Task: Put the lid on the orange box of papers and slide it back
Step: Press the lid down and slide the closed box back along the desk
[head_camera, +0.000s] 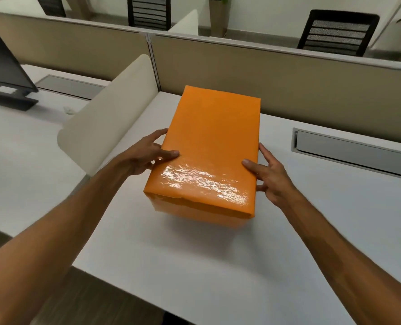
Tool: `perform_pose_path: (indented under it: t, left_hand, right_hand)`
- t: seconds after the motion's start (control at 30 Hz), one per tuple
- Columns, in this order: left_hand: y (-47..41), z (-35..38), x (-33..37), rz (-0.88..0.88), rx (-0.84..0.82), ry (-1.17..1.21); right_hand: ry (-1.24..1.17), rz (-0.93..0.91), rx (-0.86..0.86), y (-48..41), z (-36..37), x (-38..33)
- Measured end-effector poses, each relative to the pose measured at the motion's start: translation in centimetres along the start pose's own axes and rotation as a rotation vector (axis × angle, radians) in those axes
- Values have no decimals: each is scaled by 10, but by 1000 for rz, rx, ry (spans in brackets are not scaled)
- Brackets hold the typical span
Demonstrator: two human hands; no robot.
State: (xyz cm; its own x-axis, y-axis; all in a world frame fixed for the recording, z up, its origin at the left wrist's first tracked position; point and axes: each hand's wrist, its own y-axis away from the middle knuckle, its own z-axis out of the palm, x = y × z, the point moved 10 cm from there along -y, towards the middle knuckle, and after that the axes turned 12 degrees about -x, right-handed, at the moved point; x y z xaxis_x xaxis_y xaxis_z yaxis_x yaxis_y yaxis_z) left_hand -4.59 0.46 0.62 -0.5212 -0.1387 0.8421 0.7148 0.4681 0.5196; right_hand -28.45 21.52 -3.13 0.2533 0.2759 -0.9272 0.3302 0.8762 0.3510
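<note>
The orange box [194, 213] stands on the white desk [194, 266] with its glossy orange lid [211, 141] seated on top, so the papers inside are hidden. My left hand [148, 153] grips the lid's left edge near the front, thumb resting on top. On the opposite side, my right hand [268, 174] holds the right edge the same way, thumb on the lid and fingers down the side. The box's far end lies close to the beige partition.
A beige partition wall [288, 85] runs behind the desk. A curved cream divider [105, 116] stands left of the box. A grey cable tray [354, 151] is set into the desk at right. A monitor [2, 66] stands far left.
</note>
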Motion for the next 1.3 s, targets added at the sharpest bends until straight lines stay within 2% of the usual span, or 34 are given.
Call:
perform_pose_path:
  t: [0.3,0.53,0.83,1.13,1.3]
  left_hand:
    - [-78,-139,3,-63,38,-49]
    - [-127,-210,12,-104,76,-77]
    - [-158,-260,13,-91,123,-104]
    - [-169,-269,18,-77,136,-158]
    - [-160,-268,27,-90,255,-332]
  right_hand:
    - [-55,14,94,-124,73,-19]
    - [-88,19,121,-202,110,-27]
    - [-39,34,115,-258,138,-35]
    - [33,30,138,-269,140,-41]
    - [237,13,161,-266,143,-54]
